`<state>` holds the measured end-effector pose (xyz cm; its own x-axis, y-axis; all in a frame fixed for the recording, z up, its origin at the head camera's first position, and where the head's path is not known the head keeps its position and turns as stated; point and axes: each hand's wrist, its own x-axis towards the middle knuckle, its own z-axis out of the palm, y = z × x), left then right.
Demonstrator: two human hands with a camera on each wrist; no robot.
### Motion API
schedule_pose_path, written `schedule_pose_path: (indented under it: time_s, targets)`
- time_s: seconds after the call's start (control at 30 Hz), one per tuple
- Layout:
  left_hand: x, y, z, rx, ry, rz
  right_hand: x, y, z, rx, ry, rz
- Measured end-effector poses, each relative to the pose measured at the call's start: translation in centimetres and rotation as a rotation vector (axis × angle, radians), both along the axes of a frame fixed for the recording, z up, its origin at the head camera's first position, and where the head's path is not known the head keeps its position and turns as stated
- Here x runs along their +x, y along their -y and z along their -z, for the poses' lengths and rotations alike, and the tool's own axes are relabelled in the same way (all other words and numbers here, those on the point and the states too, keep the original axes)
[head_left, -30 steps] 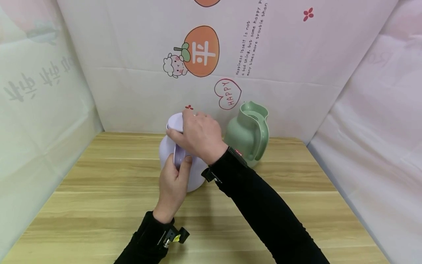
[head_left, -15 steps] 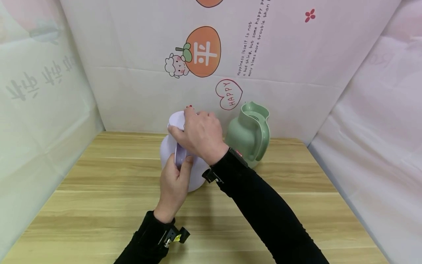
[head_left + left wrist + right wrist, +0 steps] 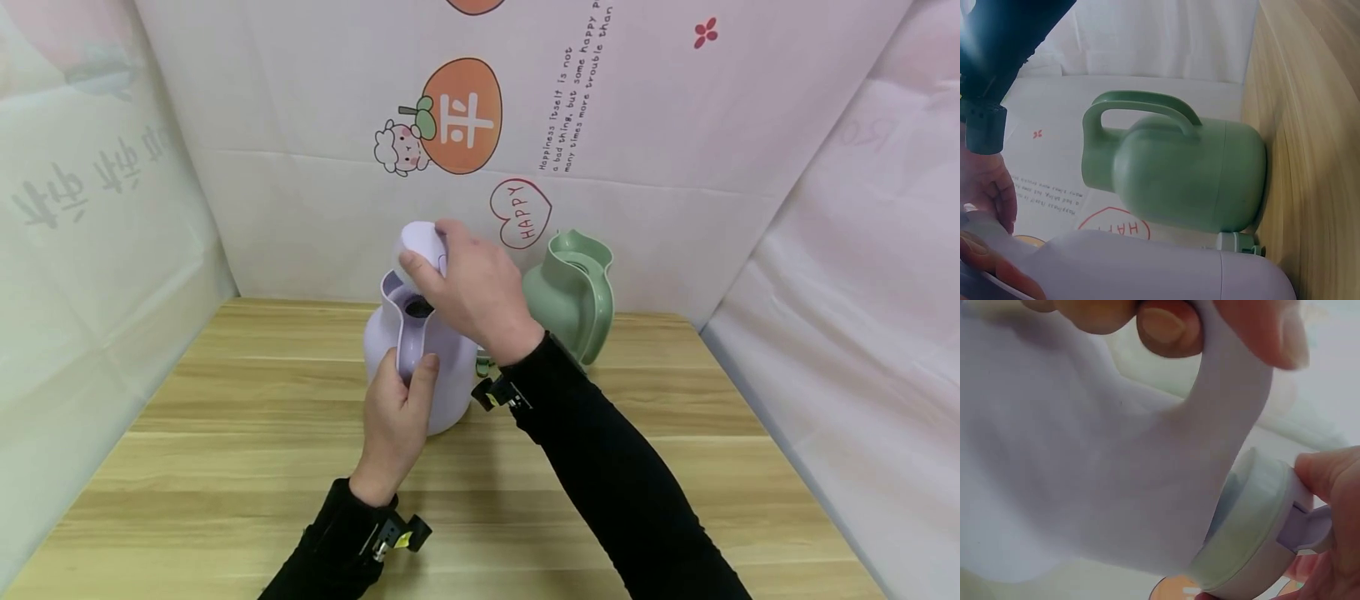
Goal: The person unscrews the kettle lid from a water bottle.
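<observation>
Two smooth, bulbous plastic jugs are seen on the wood-grain bench (image 3: 225, 467): the lilac jug's (image 3: 390, 342) curved handle is gripped by the left hand (image 3: 393, 421), its round lid (image 3: 420, 246) is held lifted by the right hand (image 3: 476, 292), and the green jug (image 3: 566, 296) is left untouched.

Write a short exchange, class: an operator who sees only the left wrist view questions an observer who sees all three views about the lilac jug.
Operator: Is the lid on the lilac jug? My view cuts off its top.
Observer: No. In the head view the right hand holds the lid just above the jug's open mouth.
Operator: What is the left hand doing? I see only a fingertip.
Observer: It grips the jug's handle, with the thumb lying against the handle's outer face.
</observation>
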<state>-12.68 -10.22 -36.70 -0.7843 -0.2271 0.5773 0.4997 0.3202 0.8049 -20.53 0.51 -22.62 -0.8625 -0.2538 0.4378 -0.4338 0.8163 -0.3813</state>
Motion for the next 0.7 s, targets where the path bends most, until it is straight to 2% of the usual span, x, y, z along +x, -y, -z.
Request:
schedule_pose_path:
  time_s: [0.23, 0.37, 0.5, 0.6, 0.7]
  targets:
    - [-0.1, 0.0, 0.1, -0.001, -0.004, -0.023, -0.6, -1.6, 0.6, -0.260, 0.141, -0.039]
    - [-0.2, 0.0, 0.2, 0.006, 0.005, -0.020, -0.7, -2.6, 1.3, -0.470, 0.212, -0.083]
    - [-0.1, 0.1, 0.2, 0.008, 0.014, -0.030, -0.9, -3.5, 2.3, -0.678, 0.250, -0.169]
    - [-0.1, 0.2, 0.2, 0.006, 0.017, -0.037, -1.2, -4.1, 3.1, -0.770, 0.267, -0.207]
    - [-0.1, 0.3, 0.1, 0.004, 0.017, -0.038, -1.4, -4.7, 3.9, -0.807, 0.271, -0.205]
